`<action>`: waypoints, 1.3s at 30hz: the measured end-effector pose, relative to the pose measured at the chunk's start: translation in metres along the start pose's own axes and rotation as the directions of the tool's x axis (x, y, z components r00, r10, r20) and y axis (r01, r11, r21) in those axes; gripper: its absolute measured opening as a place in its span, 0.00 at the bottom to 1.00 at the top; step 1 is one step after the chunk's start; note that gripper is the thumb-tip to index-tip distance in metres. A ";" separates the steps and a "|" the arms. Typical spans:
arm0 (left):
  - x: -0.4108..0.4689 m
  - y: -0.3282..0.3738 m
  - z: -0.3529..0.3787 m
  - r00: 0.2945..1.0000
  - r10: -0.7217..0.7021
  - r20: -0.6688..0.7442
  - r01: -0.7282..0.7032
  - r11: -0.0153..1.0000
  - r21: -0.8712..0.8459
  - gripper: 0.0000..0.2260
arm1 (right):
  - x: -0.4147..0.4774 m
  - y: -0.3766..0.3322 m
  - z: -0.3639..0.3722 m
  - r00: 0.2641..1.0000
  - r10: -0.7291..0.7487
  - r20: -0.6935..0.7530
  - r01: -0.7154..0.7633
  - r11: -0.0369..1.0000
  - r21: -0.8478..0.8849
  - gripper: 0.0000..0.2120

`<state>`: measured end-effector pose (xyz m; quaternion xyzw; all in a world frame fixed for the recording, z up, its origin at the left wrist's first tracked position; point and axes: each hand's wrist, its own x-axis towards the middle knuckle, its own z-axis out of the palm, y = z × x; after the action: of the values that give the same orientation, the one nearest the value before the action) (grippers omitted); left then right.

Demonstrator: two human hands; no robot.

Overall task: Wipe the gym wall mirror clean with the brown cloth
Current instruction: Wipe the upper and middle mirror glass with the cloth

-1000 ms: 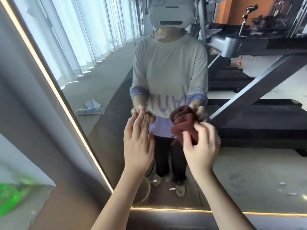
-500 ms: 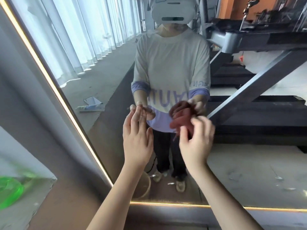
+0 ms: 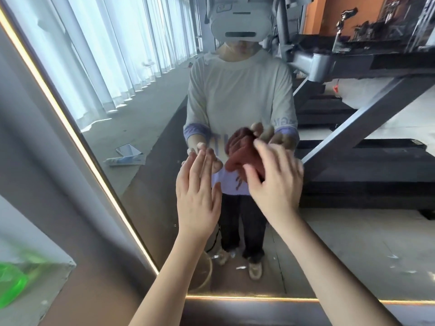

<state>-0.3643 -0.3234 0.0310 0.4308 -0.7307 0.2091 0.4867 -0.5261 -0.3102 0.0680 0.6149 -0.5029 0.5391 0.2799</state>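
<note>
Large wall mirror w/ glowing amber edge strip fills most of the view. R hand is up at mid-mirror, pressing a crumpled brown cloth against the glass. Its fingers are spread & near straight over the cloth, thumb at the lower edge. Motion blur, so can't tell how firm the hold is. Cloth sits bunched btwn R palm & glass, its reflection meeting it just above. L hand is just beside it on the left & holds nothing, digits straight & together, tips at the glass against their own reflection. Hands near each other but apart.

Reflected: person in white headset & pale T-shirt; grey treadmill frame to the right; white curtains to the left; flat phone-like item on grey floor. Lower left, outside the mirror, a blurred green object on a pale ledge.
</note>
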 end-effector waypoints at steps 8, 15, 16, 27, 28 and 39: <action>-0.006 -0.006 0.019 0.999 -0.008 -0.038 0.014 0.986 0.165 0.28 | -0.013 -0.002 0.002 0.993 -0.093 0.073 0.097 0.994 -0.046 0.17; -0.006 -0.007 0.021 0.999 -0.014 -0.048 0.023 0.984 0.174 0.28 | -0.023 0.017 -0.009 0.914 0.379 -0.142 -0.365 0.924 0.116 0.19; -0.006 -0.006 0.022 0.998 -0.017 -0.053 0.026 0.985 0.173 0.28 | -0.031 0.012 -0.005 0.953 0.296 -0.066 -0.290 0.953 0.085 0.19; -0.004 -0.002 0.020 0.998 -0.015 -0.069 0.029 0.979 0.204 0.27 | -0.078 0.018 -0.002 0.960 0.265 0.093 -0.268 0.963 0.022 0.19; -0.004 -0.002 0.020 0.998 -0.009 -0.069 0.023 0.978 0.208 0.26 | -0.084 0.016 0.000 0.971 0.160 0.176 -0.161 0.987 -0.009 0.20; -0.004 -0.003 0.020 0.997 -0.010 -0.072 0.025 0.975 0.219 0.28 | -0.061 0.020 -0.006 0.962 0.265 0.065 -0.269 0.962 0.056 0.17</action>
<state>-0.3720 -0.3378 0.0186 0.4807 -0.6818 0.2991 0.4633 -0.5415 -0.2921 0.0086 0.5653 -0.5713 0.5701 0.1703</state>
